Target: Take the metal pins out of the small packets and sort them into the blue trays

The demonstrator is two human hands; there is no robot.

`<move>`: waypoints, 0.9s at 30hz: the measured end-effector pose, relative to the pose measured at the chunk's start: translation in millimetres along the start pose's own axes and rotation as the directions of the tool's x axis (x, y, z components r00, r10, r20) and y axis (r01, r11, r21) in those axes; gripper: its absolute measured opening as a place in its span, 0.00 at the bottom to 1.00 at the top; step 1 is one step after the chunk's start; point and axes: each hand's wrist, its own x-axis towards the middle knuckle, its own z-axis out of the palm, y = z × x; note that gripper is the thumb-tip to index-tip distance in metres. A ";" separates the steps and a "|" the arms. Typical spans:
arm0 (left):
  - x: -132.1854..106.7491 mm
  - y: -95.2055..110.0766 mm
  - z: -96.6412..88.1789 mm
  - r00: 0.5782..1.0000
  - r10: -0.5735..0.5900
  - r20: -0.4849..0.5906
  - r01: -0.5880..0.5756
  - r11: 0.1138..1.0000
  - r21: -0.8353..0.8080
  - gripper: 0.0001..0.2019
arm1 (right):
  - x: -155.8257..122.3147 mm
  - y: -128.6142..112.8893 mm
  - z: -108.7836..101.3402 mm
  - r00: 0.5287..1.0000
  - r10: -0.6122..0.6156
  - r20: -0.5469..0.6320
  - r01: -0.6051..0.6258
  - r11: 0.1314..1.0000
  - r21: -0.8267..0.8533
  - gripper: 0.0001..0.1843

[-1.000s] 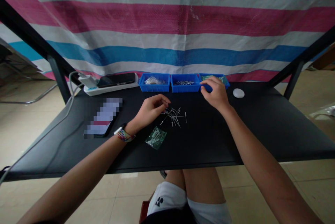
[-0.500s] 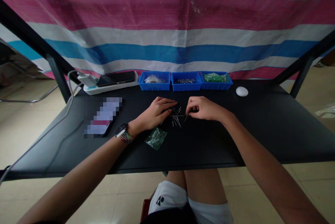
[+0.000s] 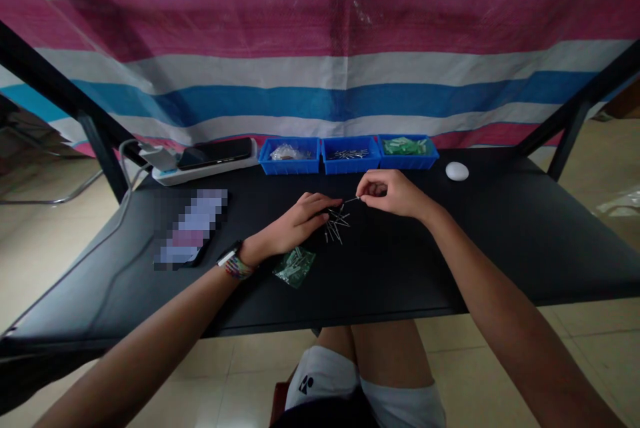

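Note:
A small heap of thin metal pins (image 3: 337, 223) lies on the black table (image 3: 450, 241). My left hand (image 3: 299, 220) rests on the heap's left side, fingers curled and pressed together on the pins. My right hand (image 3: 389, 193) hovers just above and to the right of the heap, pinching one thin pin (image 3: 351, 200) between thumb and forefinger. A small clear bag of green parts (image 3: 295, 265) lies near my left wrist.
Three blue bins (image 3: 349, 154) stand in a row at the table's back, holding a bag, pins and green parts. A power strip with a phone on it (image 3: 205, 157) is back left, a blurred phone (image 3: 190, 233) at left, a white round object (image 3: 457, 171) back right.
My right hand came back from the right blue bin to the pin heap, pinched a pin and lifted it slightly. My left hand settled lower onto the heap.

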 end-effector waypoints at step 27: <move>1.7 13.7 -7.6 0.912 -0.037 -0.408 -0.030 0.987 -0.156 0.09 | 3.6 -18.7 43.1 0.981 0.189 -0.033 -0.151 0.864 0.480 0.18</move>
